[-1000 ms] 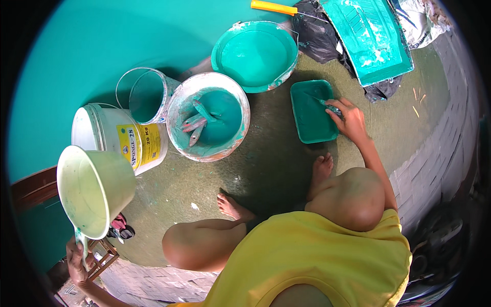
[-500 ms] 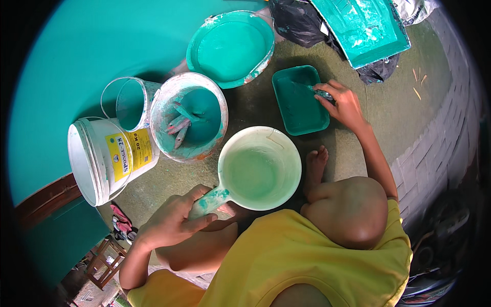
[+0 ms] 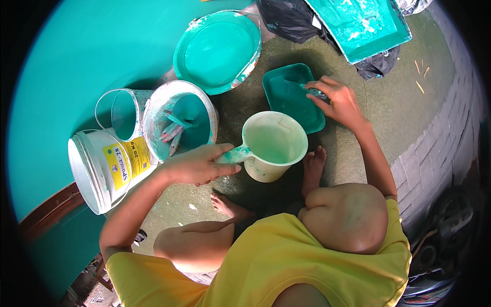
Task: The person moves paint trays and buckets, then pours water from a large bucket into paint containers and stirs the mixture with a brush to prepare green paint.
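Note:
My left hand [image 3: 202, 163] is closed round the green-smeared handle of a pale plastic dipper [image 3: 271, 173]. The dipper tilts toward the tray, and liquid shows inside it. Its rim overlaps the near left edge of a small dark-green tray [image 3: 320, 126] on the floor. My right hand [image 3: 337, 102] grips the grey, paint-smeared handle of a hand tool [image 3: 317, 93] over the tray's right side. The tool's far end reaches into the green tray, and its exact kind cannot be made out.
Left of the dipper stands a white bucket [image 3: 211, 115] with paint-stained tools in green liquid. A smaller pail [image 3: 105, 110] and a lidded white tub [image 3: 102, 169] lie beside it. Farther off are a wide turquoise paint bucket [image 3: 255, 61], black plastic bags [image 3: 289, 23] and a large paint tray [image 3: 376, 48].
My left hand has raised the dipper forward and right, tipping it toward the small tray. My right hand keeps its grip on the tool. The view has shifted slightly.

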Demonstrator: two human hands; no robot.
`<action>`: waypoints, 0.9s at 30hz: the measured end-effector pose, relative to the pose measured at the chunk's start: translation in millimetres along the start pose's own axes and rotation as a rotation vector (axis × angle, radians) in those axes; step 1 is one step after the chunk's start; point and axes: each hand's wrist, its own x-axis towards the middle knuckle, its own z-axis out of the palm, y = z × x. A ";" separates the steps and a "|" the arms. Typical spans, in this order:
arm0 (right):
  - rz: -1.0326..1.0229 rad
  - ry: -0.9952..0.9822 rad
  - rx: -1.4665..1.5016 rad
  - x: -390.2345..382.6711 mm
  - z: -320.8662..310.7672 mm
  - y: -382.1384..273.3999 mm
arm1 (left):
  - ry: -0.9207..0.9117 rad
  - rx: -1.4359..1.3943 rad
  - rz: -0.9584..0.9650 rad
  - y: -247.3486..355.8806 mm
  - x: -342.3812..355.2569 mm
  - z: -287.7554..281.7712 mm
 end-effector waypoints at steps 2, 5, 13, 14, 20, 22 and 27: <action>0.007 -0.008 0.000 1.2 -0.4 0.7 | -0.035 0.006 -0.039 6.9 4.3 -6.2; 0.005 0.004 0.009 3.2 -1.7 1.3 | -0.082 -0.013 -0.068 12.6 13.2 -13.2; -0.034 0.010 -0.006 5.6 -1.2 5.3 | -0.275 -0.099 -0.153 17.0 35.2 -33.9; -0.035 0.008 -0.006 5.7 -1.5 6.1 | -0.287 -0.098 -0.160 19.5 37.4 -36.0; -0.041 0.006 -0.006 4.8 -1.7 4.4 | -0.317 -0.129 -0.193 21.0 48.7 -42.1; -0.027 0.000 -0.007 3.1 -2.1 4.7 | -0.334 -0.171 -0.187 18.1 51.6 -44.6; -0.005 -0.014 -0.004 3.2 -1.1 5.8 | -0.360 -0.174 -0.200 13.1 53.5 -49.5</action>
